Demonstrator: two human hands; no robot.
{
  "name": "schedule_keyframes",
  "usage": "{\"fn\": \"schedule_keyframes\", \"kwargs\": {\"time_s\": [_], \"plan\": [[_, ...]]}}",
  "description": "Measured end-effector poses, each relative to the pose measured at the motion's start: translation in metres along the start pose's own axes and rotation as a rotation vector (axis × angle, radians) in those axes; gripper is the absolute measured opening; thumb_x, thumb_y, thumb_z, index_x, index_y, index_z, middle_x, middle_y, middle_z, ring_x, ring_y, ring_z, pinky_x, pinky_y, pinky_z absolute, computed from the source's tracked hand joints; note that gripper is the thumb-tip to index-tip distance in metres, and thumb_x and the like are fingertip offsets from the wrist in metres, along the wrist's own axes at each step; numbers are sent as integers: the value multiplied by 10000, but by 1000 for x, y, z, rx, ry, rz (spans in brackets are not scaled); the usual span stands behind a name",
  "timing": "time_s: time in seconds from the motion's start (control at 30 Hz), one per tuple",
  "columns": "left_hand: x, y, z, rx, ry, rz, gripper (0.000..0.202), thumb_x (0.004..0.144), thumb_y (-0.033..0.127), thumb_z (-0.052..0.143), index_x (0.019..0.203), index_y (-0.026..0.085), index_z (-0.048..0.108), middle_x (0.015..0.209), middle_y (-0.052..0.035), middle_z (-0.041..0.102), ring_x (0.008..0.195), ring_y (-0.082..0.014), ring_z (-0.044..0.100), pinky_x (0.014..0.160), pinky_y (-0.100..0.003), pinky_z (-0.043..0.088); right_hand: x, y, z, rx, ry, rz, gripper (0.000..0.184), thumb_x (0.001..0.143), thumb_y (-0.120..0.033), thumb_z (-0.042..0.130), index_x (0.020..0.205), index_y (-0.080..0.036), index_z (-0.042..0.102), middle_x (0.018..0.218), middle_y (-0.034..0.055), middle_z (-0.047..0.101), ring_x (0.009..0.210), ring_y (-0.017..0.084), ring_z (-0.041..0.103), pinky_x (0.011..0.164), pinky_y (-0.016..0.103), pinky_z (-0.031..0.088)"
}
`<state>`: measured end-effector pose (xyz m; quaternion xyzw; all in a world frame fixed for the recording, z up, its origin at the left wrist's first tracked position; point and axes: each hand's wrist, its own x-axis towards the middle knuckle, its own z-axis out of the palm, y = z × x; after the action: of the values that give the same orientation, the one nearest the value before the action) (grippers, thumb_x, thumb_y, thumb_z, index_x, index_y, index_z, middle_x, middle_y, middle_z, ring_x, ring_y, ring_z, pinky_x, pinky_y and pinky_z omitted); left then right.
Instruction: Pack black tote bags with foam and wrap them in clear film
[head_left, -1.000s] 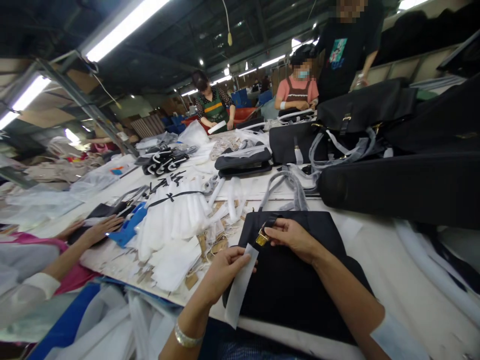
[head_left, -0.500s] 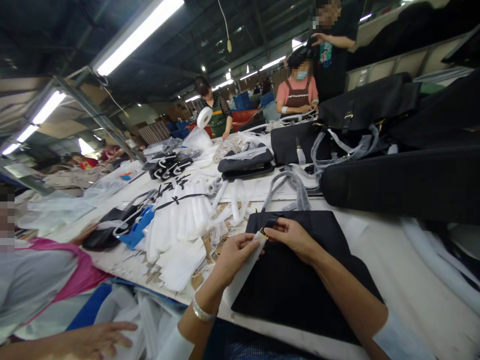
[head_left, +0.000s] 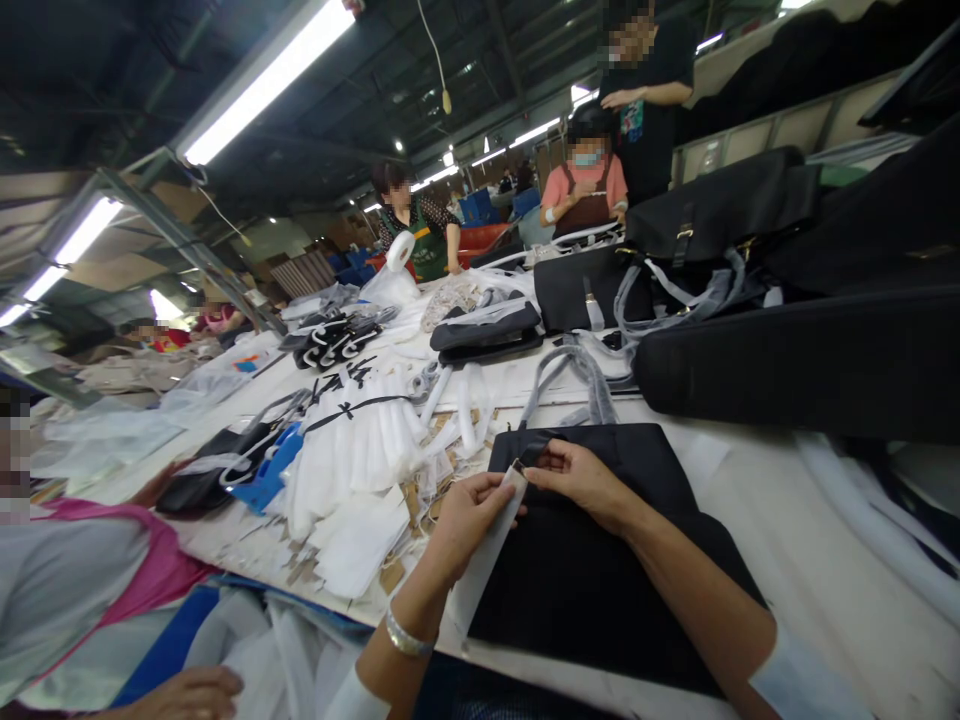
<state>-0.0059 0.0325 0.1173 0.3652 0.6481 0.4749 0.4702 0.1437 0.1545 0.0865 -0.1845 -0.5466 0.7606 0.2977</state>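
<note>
A black handbag (head_left: 592, 610) lies flat on the table before me, its wrapped handles (head_left: 574, 375) pointing away. My left hand (head_left: 472, 515) pinches a thin white strip (head_left: 484, 560) between thumb and fingers; the strip hangs down along the bag's left side. Close by, my right hand (head_left: 581, 485) grips the black strap (head_left: 534, 445) of the bag with its fingertips. A small gold-coloured metal clasp (head_left: 518, 465) sits between both hands, at the top end of the white strip. The fingers partly hide how strip and clasp meet.
Left of the bag are a tied bundle of white rolls (head_left: 360, 430), loose white sheets (head_left: 360, 545) and scraps. More black bags (head_left: 787, 370) are piled on the right. A co-worker's hand (head_left: 180, 695) is at the lower left, and other people stand across the table.
The clasp is now more covered by the strip and fingers; my hands have barely shifted. The co-worker's hand at lower left has moved down and left. The view has turned slightly.
</note>
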Motion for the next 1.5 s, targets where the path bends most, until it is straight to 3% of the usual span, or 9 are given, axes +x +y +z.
{"fn": "schedule_keyframes", "kwargs": {"time_s": [0.17, 0.47, 0.73, 1.03, 1.17, 1.3, 1.5], "plan": [[-2, 2, 2, 1, -36, -10, 453, 764, 497, 745, 1073, 169, 698, 842, -60, 758, 790, -202, 725, 652, -247, 552, 0, -2, 2, 3, 63, -14, 408, 669, -388, 831, 979, -161, 695, 950, 63, 733, 867, 184, 667, 744, 290, 502], [8, -7, 2, -5, 33, 55, 441, 773, 518, 733, 1054, 180, 699, 850, -56, 764, 817, -220, 723, 673, -270, 549, 0, 0, 3, -29, 66, 7, 402, 570, -427, 882, 776, -167, 655, 729, 5, 688, 687, 151, 623, 679, 294, 495], [8, -2, 1, 42, 53, 73, 392, 781, 483, 735, 1023, 176, 701, 855, -58, 770, 760, -206, 713, 684, -279, 538, -1, -2, 3, -87, 93, 5, 418, 707, -567, 757, 692, -164, 647, 664, -5, 623, 652, 134, 562, 678, 291, 453], [15, -2, 8, 173, 238, 248, 350, 758, 414, 771, 1001, 175, 693, 896, -68, 774, 893, -246, 724, 819, -304, 536, -2, -4, 4, -195, 113, -26, 355, 742, -525, 736, 742, -175, 679, 596, -8, 619, 582, 134, 545, 598, 272, 400], [15, -1, 9, 85, 156, 228, 463, 771, 415, 765, 1151, 184, 635, 955, -74, 775, 897, -234, 726, 807, -296, 536, 0, -4, 6, -182, 227, -63, 354, 732, -518, 736, 715, -174, 654, 617, -9, 613, 587, 130, 539, 593, 270, 404], [15, 0, 7, -27, 64, 177, 598, 781, 427, 755, 1293, 191, 560, 1039, -97, 763, 898, -238, 729, 797, -311, 546, 3, -1, 5, -221, 262, -100, 338, 747, -498, 715, 725, -166, 649, 611, -10, 600, 574, 122, 521, 567, 262, 389], [15, -3, 3, 87, 234, 279, 413, 795, 395, 743, 1148, 193, 672, 1050, -88, 762, 1042, -254, 699, 971, -348, 503, 3, -1, 4, -246, 282, -105, 326, 756, -480, 697, 724, -160, 640, 608, -11, 593, 571, 119, 520, 553, 251, 382]]}}
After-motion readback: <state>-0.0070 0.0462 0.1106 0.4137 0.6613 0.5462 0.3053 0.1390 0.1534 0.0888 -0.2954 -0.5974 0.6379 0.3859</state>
